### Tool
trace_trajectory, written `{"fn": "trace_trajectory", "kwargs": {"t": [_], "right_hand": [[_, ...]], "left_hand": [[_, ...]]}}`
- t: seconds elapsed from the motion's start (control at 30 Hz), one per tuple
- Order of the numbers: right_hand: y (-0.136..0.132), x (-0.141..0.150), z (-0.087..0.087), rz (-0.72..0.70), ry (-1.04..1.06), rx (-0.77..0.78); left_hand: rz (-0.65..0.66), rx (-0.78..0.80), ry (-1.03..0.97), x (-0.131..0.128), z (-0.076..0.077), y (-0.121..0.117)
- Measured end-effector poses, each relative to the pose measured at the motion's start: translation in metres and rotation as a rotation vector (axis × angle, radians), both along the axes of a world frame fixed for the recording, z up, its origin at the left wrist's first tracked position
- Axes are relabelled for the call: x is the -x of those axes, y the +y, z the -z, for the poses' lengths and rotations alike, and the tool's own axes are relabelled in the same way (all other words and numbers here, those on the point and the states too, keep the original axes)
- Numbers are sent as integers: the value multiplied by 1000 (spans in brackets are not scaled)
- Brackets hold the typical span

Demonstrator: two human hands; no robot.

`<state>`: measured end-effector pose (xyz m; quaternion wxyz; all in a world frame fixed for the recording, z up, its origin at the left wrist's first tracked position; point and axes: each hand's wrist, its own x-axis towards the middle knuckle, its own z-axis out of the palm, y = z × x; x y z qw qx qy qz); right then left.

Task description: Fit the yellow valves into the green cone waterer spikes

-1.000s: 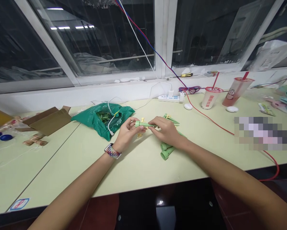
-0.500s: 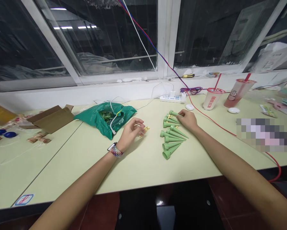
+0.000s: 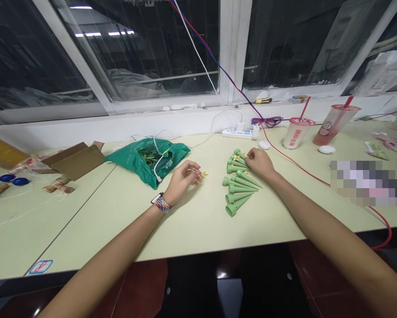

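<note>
Green plastic watering spikes (image 3: 238, 187) lie fanned out on the table, cap ends to the left and points to the right. Some at the back carry small yellow parts. My right hand (image 3: 261, 163) is at the back of the fan, thumb and fingers closed on the farthest green watering spike (image 3: 238, 153). My left hand (image 3: 184, 181) rests left of the fan with loosely curled fingers apart. Small yellow plastic pieces (image 3: 204, 175) lie at its fingertips; whether any are inside the hand is hidden.
Behind my left hand is an open green plastic bag (image 3: 127, 157) with a white cable across it. A cardboard box (image 3: 75, 163) lies to the left. Along the back stand a power strip (image 3: 238, 133) and two drink cups (image 3: 296, 134). A red cable (image 3: 298, 164) crosses the right side.
The view has shifted slightly. My right hand stays on the farthest spike, which has turned a little; my left hand stays beside the yellow pieces.
</note>
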<state>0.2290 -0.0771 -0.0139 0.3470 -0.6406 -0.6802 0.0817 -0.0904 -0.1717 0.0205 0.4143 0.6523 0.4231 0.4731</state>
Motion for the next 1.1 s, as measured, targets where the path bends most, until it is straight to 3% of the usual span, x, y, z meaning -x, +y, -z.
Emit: {"fn": "trace_trajectory", "kwargs": {"t": [0.1,0.17,0.27,0.37,0.5,0.63,0.87,1.0,1.1], "right_hand": [[-19,10,-16,-104,83,-93],[-45,18,-30,-342,138,-137],[-92,25,-46,-702,12,-188],[-133,24,-47,-850,-173,-233],[-158,17,-33,-897,-274,-255],[-161,10,-26,-889,-225,-227],[-163,11,-28,-912,-227,-160],[-157,27,-37,-916,-56,-135],[-136,53,-45,-796,127,-156]], "left_hand": [[-6,3,-5,0,1,0],[-2,1,-9,0,1,0],[2,-1,-15,-1,1,-1],[0,-5,-25,-2,-1,-2],[-5,-14,-42,-2,-2,-2],[-12,-13,-47,-2,-1,-1],[9,-30,-42,-4,0,-1],[29,-76,-81,-1,-4,-2],[72,-56,-102,2,-7,0]]}}
